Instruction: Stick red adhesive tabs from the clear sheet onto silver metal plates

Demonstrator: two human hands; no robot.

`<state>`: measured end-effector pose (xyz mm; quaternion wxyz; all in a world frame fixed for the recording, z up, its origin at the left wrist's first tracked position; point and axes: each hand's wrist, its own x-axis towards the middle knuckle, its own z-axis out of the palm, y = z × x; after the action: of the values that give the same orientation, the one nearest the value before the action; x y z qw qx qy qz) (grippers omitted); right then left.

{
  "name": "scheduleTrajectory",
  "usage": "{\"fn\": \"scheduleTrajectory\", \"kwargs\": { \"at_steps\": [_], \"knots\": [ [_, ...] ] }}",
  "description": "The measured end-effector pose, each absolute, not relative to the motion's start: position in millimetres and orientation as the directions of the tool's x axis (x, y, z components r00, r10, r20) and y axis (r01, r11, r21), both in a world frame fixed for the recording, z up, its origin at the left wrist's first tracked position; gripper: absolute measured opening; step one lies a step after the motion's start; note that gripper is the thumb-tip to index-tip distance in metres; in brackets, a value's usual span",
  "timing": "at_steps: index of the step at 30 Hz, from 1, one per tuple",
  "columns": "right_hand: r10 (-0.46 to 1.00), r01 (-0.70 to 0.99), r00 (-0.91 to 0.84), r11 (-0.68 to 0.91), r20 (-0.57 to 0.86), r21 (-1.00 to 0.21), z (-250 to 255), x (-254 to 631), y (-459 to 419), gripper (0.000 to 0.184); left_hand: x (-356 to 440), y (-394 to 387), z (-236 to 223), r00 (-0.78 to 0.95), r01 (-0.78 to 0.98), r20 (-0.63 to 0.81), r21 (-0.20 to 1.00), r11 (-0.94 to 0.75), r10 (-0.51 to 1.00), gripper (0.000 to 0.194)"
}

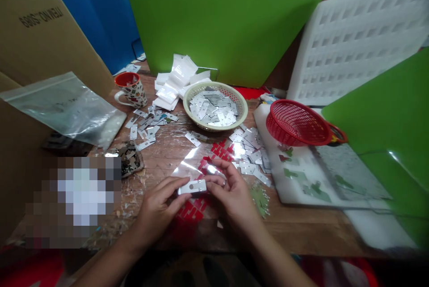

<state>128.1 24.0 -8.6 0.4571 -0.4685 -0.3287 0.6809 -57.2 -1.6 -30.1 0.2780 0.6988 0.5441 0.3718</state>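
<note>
In front of you stands a large green panel (217, 18). A blue panel (100, 5) and a cardboard box (50, 32) with upside-down print are on your left. On your right there is a white foam tray (355, 45) with rows of pockets, leaning, and another green panel (385, 117). Your wooden table (301, 229) has a scratched, glossy surface. A white foam slab (288, 179) lies at its right side, with a red plastic basket (298, 121) at its far part. The cream basket (244, 110), full of metal plates, stands beyond your hands. A clear plastic bag (73, 103) and a patterned mug (136, 94) are at the left, and loose metal plates (250, 148) lie to the right of red stickers (192, 208).

Both your forearms come from the bottom edge and reach inward. Your left hand (154, 208) has its back upward, and its thumb and forefinger are closed on the left end of the small metal plate (197, 186). Your right hand (236, 193) pinches the right end, other fingers bent above. This plate is between your hands, its face with the round hole turned to you.
</note>
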Motion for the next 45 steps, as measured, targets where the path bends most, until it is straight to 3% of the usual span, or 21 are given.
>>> {"fn": "scheduleTrajectory", "kwargs": {
  "at_steps": [28,45],
  "knots": [
    [0.924,-0.329,-0.134,-0.382,-0.357,-0.864,-8.0,127.2,26.1,0.049,-57.7,-0.9,-32.3,0.164,0.527,0.316,0.773,-0.354,0.934,0.029],
    [0.938,-0.301,-0.150,-0.345,-0.313,-0.889,-8.4,123.1,28.2,0.050,-57.0,-1.8,-27.8,0.258,0.534,0.266,0.762,-0.366,0.929,0.033]
  ]
}}
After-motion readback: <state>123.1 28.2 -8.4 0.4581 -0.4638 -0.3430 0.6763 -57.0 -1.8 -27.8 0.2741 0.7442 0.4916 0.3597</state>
